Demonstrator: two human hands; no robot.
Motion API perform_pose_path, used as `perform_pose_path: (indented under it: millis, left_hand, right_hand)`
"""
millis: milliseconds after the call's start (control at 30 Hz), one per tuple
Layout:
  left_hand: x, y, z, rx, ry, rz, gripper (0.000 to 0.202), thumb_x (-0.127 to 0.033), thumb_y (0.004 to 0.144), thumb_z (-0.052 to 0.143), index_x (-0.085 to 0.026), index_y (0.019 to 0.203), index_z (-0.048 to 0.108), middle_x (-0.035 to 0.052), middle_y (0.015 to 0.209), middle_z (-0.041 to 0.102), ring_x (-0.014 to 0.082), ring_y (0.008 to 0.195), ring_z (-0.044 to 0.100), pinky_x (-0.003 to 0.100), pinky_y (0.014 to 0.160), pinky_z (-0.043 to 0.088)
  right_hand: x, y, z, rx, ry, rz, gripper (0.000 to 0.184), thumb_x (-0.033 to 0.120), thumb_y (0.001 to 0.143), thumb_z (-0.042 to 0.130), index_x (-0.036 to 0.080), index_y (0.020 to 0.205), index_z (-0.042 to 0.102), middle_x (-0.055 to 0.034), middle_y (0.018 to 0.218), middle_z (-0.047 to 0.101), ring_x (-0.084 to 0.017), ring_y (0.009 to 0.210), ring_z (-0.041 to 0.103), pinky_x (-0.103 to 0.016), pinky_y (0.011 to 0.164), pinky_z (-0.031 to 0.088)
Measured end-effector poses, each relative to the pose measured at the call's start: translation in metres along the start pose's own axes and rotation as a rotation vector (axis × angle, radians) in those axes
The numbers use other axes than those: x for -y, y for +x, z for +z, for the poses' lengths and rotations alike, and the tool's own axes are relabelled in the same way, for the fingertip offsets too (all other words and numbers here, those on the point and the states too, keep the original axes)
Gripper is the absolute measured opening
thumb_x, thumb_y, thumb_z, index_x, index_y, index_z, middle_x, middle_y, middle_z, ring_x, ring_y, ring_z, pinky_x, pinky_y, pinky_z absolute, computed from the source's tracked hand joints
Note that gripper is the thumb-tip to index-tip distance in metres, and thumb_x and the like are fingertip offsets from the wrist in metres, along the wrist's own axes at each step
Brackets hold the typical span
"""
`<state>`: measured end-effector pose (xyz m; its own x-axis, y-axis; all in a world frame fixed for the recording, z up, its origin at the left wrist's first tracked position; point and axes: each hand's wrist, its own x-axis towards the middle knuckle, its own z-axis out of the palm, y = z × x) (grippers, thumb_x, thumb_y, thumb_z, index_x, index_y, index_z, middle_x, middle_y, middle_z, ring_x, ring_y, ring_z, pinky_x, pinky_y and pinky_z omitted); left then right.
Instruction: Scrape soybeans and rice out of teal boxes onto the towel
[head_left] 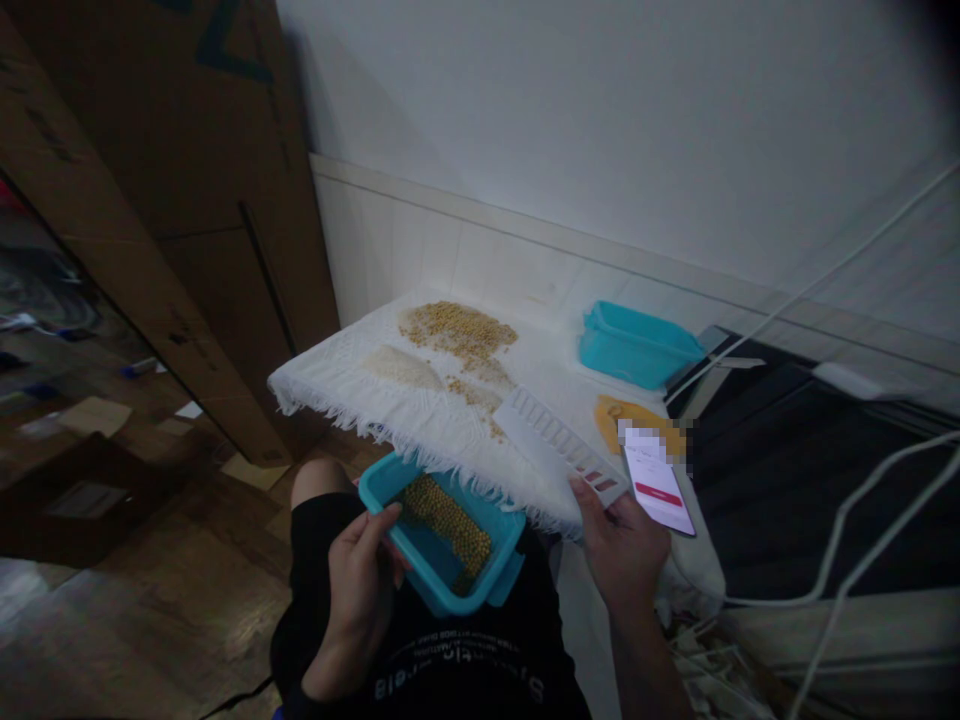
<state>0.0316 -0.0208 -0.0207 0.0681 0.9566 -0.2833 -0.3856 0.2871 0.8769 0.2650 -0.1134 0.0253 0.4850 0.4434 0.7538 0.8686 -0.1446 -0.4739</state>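
My left hand (361, 560) is closed on the left rim of a blue plastic bin (506, 560), tilted over my lap below the table's fringed edge. Yellow-green dried beans (450, 520) lie in that bin. My right hand (622, 545) grips the near end of a white slotted plastic strip (541, 440), whose far end rests on or just above the cloth. Beyond its tip, a spread of tan dried beans (461, 330) covers part of the white cloth (345, 365). Beside them lies a low pile of pale fine grains (401, 367).
A second blue bin (637, 345) stands at the table's back right. A lit phone (660, 490) lies on an orange-yellow item (609, 425) right of my right hand. White cables (832, 530) cross the right side. A tall cardboard box (187, 230) stands left of the table.
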Motion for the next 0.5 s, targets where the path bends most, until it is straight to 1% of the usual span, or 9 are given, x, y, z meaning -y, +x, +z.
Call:
perform_pose_path:
  millis: [133,333,400,500]
  left_hand:
    - [-0.0010,-0.0010,0.0010,-0.014,0.004,-0.001,0.036,-0.039,0.071,0.076,-0.021,0.046,0.057,-0.0032,0.035,0.053,0.0092,0.030,0.042,0.020,0.030,0.028]
    - [-0.0024,-0.0014,0.0014,-0.013,0.019,0.006,0.035,-0.039,0.071,0.076,-0.021,0.046,0.059,-0.0025,0.036,0.053,0.0096,0.030,0.042,0.020,0.030,0.029]
    - [-0.0029,-0.0016,0.0017,-0.016,0.016,0.005,0.035,-0.039,0.071,0.076,-0.021,0.045,0.059,-0.0023,0.036,0.053,0.0096,0.030,0.042,0.021,0.030,0.029]
    - [-0.0035,-0.0019,0.0018,-0.024,0.027,0.006,0.035,-0.038,0.071,0.075,-0.022,0.045,0.058,-0.0020,0.036,0.053,0.0097,0.029,0.041,0.022,0.030,0.028]
  right_hand:
    - [0.0031,0.0011,0.0006,0.029,0.010,0.028,0.038,0.049,0.089,0.065,0.014,0.084,0.080,-0.0077,0.075,0.078,-0.021,0.066,0.074,-0.025,0.060,0.056]
    - [0.0040,0.0064,0.0015,0.056,0.000,0.063,0.041,0.052,0.088,0.065,0.015,0.086,0.081,-0.0078,0.078,0.079,-0.023,0.071,0.075,-0.027,0.066,0.058]
    - [0.0051,0.0078,0.0018,0.072,0.008,0.097,0.043,0.055,0.088,0.064,0.015,0.085,0.081,-0.0078,0.077,0.079,-0.023,0.071,0.074,-0.028,0.065,0.058]
    - [0.0073,0.0080,0.0017,0.100,0.010,0.116,0.046,0.058,0.088,0.063,0.015,0.084,0.080,-0.0081,0.073,0.078,-0.022,0.064,0.073,-0.027,0.059,0.057]
